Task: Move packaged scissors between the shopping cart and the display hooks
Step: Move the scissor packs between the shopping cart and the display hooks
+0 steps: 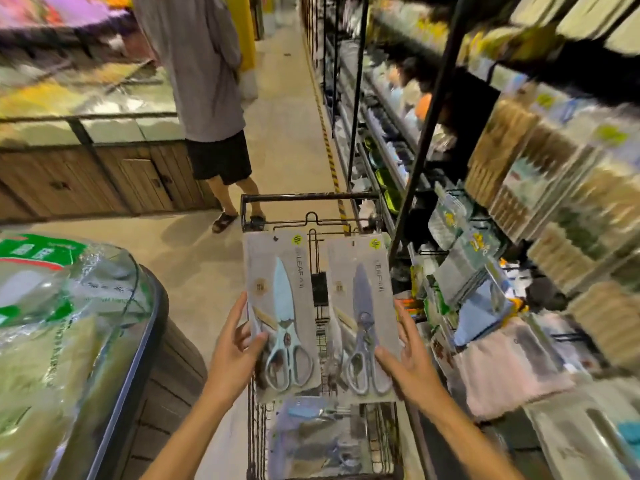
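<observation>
Two packs of scissors held up over the shopping cart [311,216]

At lower centre, the left hand [235,355] has its grip clamped on the left scissors pack [280,306], thumb across the front; the right hand [408,358] clamps the right scissors pack [360,306] likewise (more packs lie blurred in the cart below).

Head view, close, looking forward-down over cart [308,216]; edges blurred, probably motion.
</observation>
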`<state>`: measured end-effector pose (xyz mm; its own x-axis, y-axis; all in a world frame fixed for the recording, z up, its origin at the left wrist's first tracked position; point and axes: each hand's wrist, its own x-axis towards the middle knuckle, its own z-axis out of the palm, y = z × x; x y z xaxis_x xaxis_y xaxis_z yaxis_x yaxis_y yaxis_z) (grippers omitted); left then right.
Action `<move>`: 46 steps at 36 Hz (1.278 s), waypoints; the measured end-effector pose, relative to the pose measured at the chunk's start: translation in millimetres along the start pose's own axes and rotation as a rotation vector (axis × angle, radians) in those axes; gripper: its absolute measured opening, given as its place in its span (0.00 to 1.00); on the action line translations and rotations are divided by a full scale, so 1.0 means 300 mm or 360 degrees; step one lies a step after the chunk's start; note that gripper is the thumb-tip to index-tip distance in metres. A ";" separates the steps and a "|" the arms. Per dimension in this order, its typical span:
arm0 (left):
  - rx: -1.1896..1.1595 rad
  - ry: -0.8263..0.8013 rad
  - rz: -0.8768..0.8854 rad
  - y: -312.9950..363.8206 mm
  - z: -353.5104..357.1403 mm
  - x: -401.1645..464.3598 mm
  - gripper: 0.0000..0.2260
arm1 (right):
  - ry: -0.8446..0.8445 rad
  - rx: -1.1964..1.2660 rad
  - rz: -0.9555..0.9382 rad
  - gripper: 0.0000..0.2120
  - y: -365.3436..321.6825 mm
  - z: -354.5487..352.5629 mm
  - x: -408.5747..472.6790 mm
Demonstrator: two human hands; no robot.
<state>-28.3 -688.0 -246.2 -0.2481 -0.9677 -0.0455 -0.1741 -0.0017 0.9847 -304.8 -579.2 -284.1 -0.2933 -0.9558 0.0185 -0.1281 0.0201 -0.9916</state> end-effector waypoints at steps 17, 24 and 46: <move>-0.0172 -0.0818 0.0219 0.059 0.030 -0.114 0.37 | 0.0859 -0.0103 0.0031 0.38 -0.164 0.097 -0.556; -0.0150 -0.1129 0.0387 0.098 0.197 -0.272 0.35 | 0.1293 -0.0073 0.0032 0.37 -0.190 0.032 -0.886; -0.0360 -0.2139 0.0664 0.301 0.692 -1.541 0.35 | 0.2383 -0.0158 -0.0085 0.37 -0.360 0.031 -2.353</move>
<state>-127.2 -188.4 -171.0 -0.9653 0.0636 0.2532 0.2568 0.0558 0.9649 -75.0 90.7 -191.3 -0.9495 0.2188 0.2249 -0.2136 0.0741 -0.9741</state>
